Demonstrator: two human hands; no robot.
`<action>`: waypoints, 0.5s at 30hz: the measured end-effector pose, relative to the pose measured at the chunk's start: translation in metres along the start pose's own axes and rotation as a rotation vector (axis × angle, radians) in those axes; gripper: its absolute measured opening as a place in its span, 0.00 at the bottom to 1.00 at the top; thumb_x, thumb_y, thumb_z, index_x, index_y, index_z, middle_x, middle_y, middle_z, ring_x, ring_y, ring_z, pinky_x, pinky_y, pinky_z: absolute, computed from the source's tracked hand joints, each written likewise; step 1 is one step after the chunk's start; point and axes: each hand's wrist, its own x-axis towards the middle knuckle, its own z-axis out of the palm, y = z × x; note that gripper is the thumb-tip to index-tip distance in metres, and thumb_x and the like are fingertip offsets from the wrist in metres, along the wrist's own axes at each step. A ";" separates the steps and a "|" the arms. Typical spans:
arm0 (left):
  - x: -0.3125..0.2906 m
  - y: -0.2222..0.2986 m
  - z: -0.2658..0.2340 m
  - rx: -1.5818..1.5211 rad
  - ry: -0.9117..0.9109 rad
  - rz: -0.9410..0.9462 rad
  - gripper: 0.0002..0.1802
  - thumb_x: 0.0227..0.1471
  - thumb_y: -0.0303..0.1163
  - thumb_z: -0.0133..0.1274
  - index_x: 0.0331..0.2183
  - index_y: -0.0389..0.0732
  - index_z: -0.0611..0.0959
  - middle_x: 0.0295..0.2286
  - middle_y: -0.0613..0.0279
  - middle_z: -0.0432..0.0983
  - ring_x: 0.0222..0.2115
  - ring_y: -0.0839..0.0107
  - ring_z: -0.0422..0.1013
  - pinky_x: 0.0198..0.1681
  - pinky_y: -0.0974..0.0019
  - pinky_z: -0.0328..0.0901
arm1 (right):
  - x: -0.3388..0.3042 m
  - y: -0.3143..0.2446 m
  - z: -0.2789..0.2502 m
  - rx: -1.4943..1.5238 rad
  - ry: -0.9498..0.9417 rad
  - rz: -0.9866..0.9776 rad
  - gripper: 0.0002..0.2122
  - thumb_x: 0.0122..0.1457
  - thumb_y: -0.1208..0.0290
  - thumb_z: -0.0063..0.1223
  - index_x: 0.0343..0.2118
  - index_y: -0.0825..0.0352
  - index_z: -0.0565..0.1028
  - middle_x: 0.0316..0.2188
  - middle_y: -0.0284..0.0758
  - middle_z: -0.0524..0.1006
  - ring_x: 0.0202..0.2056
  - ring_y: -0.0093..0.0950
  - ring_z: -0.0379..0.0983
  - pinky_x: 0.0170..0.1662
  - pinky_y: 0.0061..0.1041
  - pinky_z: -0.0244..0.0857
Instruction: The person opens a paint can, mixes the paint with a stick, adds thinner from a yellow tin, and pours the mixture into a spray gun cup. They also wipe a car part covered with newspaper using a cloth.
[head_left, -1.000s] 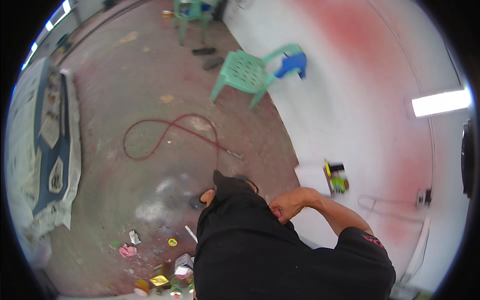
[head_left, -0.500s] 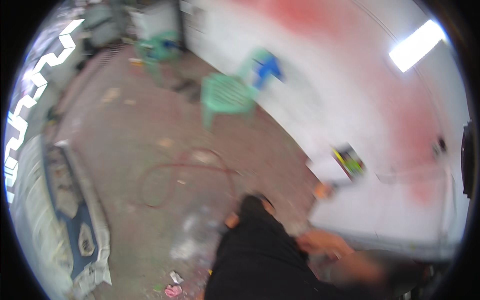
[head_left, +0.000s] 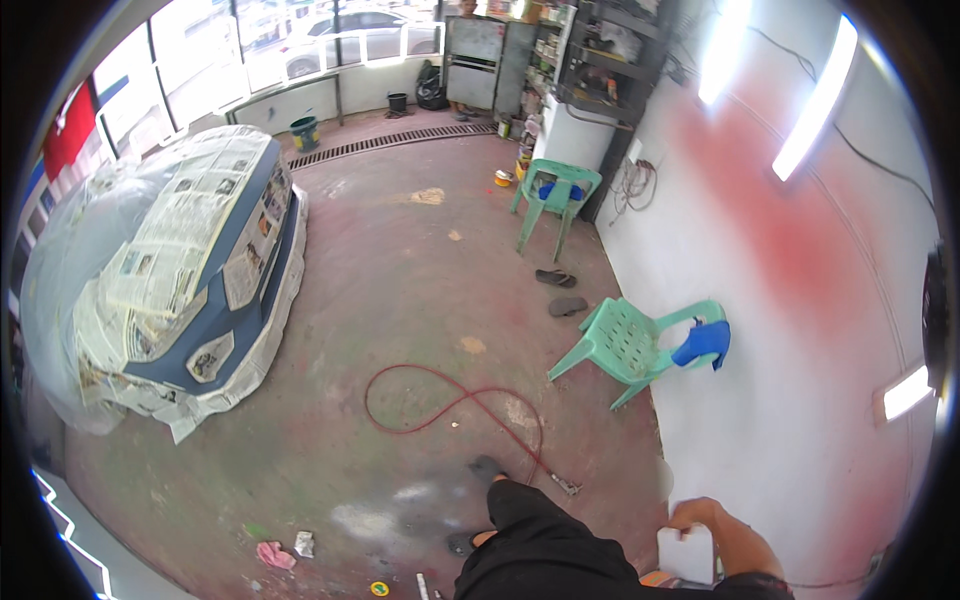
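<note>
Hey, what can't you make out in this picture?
In the head view:
Left hand: out of view.
Right hand: fingertips unclear, so its grip on the white piece is uncertain.
Masked car: newspaper and plastic sheeting hide most bodywork.
Shelf goods: too small to identify.

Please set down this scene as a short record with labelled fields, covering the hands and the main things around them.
Right hand: at the top edge of a flat-looking white object; grip unclear
Left hand: not in view
Nearer chair: green, beside the white wall, blue cloth over its backrest
Farther chair: also green
Hose: red, in a crossed loop on the floor
Car: at the left, covered with newspaper and sheeting
Wall marking: hazy red patches
</note>
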 end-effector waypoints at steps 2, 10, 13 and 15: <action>-0.002 -0.012 0.027 -0.038 -0.014 -0.026 0.12 0.64 0.41 0.67 0.37 0.42 0.88 0.25 0.74 0.77 0.24 0.83 0.68 0.30 0.73 0.64 | 0.049 0.095 0.005 -0.071 -0.002 0.180 0.21 0.69 0.61 0.49 0.58 0.64 0.82 0.56 0.38 0.83 0.48 0.33 0.86 0.50 0.39 0.78; -0.023 -0.037 0.146 -0.196 -0.008 -0.157 0.13 0.64 0.41 0.67 0.38 0.41 0.88 0.26 0.74 0.78 0.24 0.83 0.69 0.30 0.73 0.65 | 0.178 0.121 -0.123 0.108 0.273 0.141 0.18 0.62 0.69 0.58 0.54 0.64 0.84 0.57 0.43 0.83 0.49 0.37 0.85 0.50 0.39 0.79; -0.034 -0.028 0.173 -0.249 0.030 -0.196 0.13 0.64 0.41 0.67 0.38 0.41 0.88 0.26 0.74 0.78 0.24 0.83 0.69 0.30 0.73 0.65 | 0.239 -0.032 -0.212 0.139 0.476 -0.157 0.23 0.65 0.62 0.56 0.60 0.68 0.78 0.57 0.51 0.81 0.53 0.44 0.82 0.54 0.42 0.75; -0.042 -0.030 0.187 -0.283 0.032 -0.204 0.13 0.64 0.41 0.67 0.38 0.41 0.88 0.26 0.74 0.78 0.24 0.83 0.69 0.30 0.73 0.65 | 0.246 -0.158 -0.271 -0.040 0.843 -0.629 0.31 0.70 0.54 0.53 0.69 0.72 0.70 0.59 0.58 0.79 0.58 0.49 0.79 0.60 0.45 0.72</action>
